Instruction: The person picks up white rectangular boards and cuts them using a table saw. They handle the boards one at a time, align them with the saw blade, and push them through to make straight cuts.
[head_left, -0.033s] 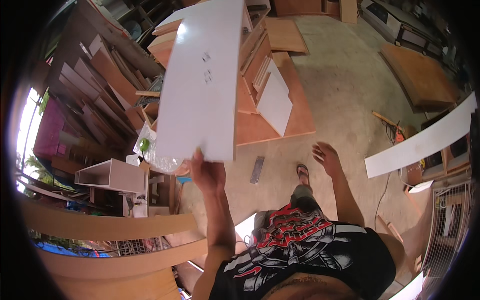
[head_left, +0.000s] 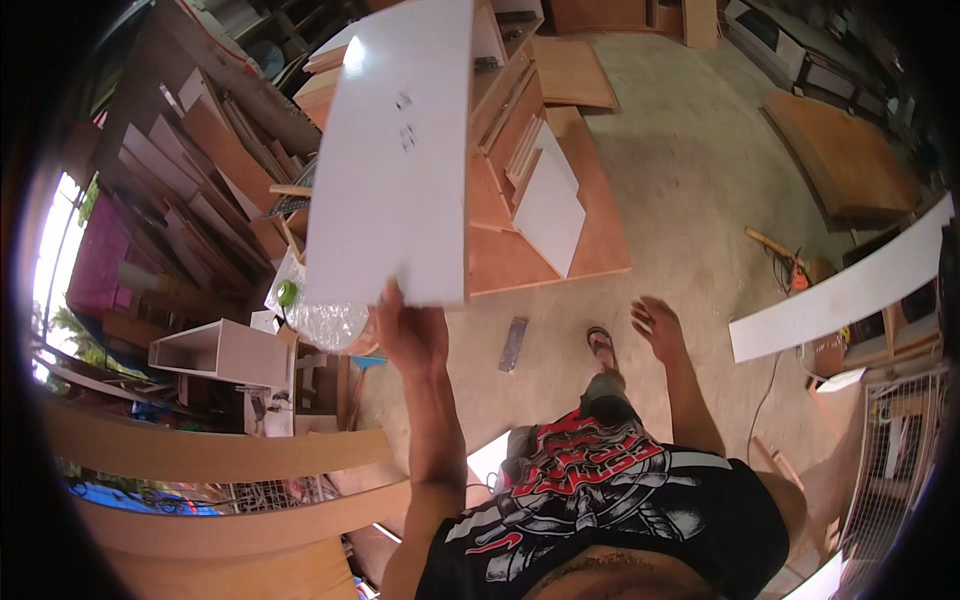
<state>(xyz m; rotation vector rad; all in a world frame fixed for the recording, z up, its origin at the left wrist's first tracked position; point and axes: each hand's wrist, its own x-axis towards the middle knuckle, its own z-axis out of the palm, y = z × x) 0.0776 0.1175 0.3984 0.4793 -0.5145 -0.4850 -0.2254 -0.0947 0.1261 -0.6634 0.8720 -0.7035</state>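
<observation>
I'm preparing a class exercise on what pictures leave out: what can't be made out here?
- Head view, left hand, fingertips besides thumb: hidden by the white panel and hand itself.
- Head view, that panel's far end: cut off by the top edge.
- Head view, dark marks on it: too small to read.

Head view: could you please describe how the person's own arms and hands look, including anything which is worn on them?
The left hand and the right hand are bare, with no gloves visible. Both forearms are bare too, with no watch or band to be seen. The black top appears sleeveless, with a red and grey-white print.
</observation>
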